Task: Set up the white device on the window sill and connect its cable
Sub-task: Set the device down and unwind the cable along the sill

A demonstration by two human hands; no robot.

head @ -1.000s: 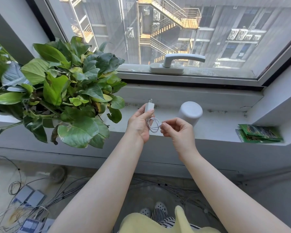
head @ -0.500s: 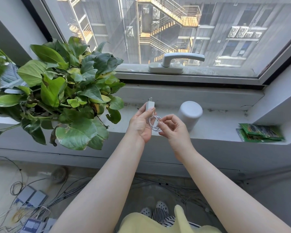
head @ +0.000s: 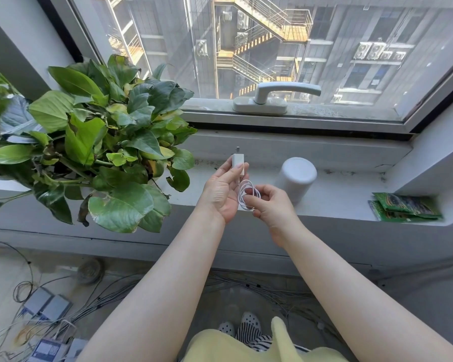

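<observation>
The white cylindrical device (head: 296, 178) stands upright on the window sill (head: 351, 197), right of centre. My left hand (head: 221, 194) holds a small white plug adapter (head: 238, 163) between thumb and fingers, prongs pointing up. From it hangs a coiled white cable (head: 247, 193). My right hand (head: 270, 205) pinches that coil from the right, just in front of the device. No cable is seen running into the device.
A big leafy green plant (head: 97, 142) fills the sill's left side. Green packets (head: 406, 210) lie on the sill at the right. The window handle (head: 275, 96) is above. Loose wires and boxes (head: 47, 307) cover the floor below.
My right hand has shifted slightly down and left, keeping hold of the cable coil. The left hand and adapter stay almost still.
</observation>
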